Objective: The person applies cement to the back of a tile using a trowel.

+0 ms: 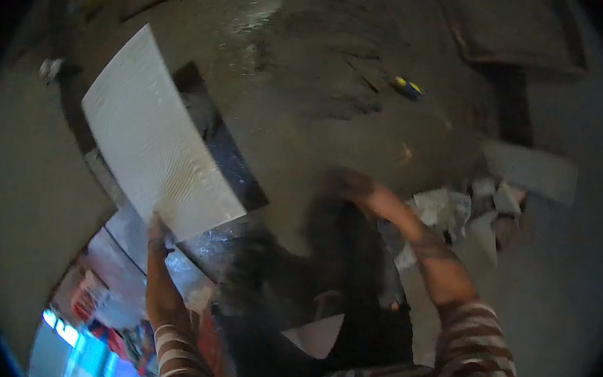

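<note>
My left hand [158, 232] grips the near edge of a large white ribbed tile [154, 131] and holds it up, tilted, above the floor. Under the tile lies a dark glossy tile [229, 158]. My right hand [351, 185] is blurred and reaches out over the grey floor [308, 104] to the right of the tile; nothing shows in it. Both forearms wear brown and white striped sleeves.
Broken white tile pieces [484, 203] and crumpled paper lie at the right. A small blue and yellow object [408, 88] rests on the floor farther off. A dark slab [519, 35] sits at top right. Coloured packaging [94, 300] lies at lower left.
</note>
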`<state>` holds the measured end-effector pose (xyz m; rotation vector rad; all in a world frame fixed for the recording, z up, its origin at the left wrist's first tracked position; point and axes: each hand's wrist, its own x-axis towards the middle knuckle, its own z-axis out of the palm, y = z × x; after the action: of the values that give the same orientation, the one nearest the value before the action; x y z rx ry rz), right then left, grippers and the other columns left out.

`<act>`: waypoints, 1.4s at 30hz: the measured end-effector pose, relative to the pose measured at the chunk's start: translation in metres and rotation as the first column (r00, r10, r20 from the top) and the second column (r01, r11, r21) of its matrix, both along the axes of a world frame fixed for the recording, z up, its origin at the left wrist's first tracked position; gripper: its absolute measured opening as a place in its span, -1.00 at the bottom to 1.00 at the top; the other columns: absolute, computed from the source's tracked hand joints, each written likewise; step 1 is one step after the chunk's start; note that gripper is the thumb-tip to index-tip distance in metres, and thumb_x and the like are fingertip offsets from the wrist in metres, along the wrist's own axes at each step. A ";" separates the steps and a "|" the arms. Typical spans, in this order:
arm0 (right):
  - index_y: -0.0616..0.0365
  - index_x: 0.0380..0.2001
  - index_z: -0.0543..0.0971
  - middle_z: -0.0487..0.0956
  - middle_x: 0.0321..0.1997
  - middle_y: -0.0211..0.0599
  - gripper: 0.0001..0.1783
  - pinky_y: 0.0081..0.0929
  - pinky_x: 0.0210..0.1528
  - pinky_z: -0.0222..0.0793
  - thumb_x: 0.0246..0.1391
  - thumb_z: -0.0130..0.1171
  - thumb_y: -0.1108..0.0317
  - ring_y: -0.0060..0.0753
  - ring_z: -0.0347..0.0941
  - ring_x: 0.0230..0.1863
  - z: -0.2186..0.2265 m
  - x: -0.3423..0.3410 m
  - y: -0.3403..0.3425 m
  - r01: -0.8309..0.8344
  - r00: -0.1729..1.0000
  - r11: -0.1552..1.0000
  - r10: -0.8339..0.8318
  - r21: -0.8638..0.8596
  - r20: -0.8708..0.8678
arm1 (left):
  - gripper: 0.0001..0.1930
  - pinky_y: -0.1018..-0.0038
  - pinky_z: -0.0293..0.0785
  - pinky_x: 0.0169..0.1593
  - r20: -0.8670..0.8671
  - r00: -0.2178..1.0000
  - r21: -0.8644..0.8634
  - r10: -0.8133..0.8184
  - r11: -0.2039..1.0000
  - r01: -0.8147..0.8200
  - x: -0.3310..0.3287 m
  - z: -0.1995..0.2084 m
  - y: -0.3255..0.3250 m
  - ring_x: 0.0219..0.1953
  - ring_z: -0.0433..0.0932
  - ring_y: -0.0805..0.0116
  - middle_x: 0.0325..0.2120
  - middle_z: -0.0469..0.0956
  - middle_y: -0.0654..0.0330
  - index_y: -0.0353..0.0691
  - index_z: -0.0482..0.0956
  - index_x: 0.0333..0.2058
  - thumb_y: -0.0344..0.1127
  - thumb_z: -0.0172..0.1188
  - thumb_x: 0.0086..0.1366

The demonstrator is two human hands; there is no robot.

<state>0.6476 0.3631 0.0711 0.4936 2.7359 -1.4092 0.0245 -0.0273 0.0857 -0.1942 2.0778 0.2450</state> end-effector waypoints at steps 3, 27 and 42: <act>0.23 -0.19 0.49 0.54 -0.22 -0.19 -0.69 -0.48 -0.05 0.30 0.04 0.16 0.27 -0.33 0.44 -0.15 0.041 0.084 0.054 0.724 0.593 0.653 -0.424 -0.223 0.685 | -0.05 -0.11 0.12 0.10 -0.044 0.953 -0.081 0.300 0.950 -0.303 0.112 -0.023 0.123 0.16 0.19 -0.05 0.13 0.27 0.05 -0.08 0.17 0.21 0.53 -0.14 0.02; 0.17 -0.03 0.44 0.53 -0.13 -0.02 -0.44 -0.24 -0.10 0.35 -0.07 0.16 0.07 -0.07 0.48 -0.17 -0.199 0.089 0.286 0.253 0.464 0.891 -0.454 0.378 0.760 | 0.04 0.18 0.28 0.07 -0.410 0.784 0.417 0.466 0.860 -0.293 0.134 -0.093 0.087 0.02 0.38 -0.03 0.02 0.33 -0.26 -0.55 0.12 0.13 0.39 0.07 0.03; 0.11 -0.39 0.35 0.41 -0.59 -0.44 -0.79 -0.48 -0.67 0.22 0.00 0.15 0.29 -0.54 0.29 -0.69 -0.115 0.119 0.183 0.779 0.602 0.581 -0.586 -0.237 0.542 | -0.02 0.29 0.39 0.00 -0.554 0.830 0.161 -0.070 0.969 0.189 0.107 -0.112 -0.006 -0.06 0.46 0.07 -0.03 0.41 -0.16 -0.47 -0.02 0.21 0.22 0.15 0.09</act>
<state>0.7663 0.5462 -0.0434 1.7475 1.7927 -1.7229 0.1316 -0.0332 -0.0260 0.1716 2.5984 0.4783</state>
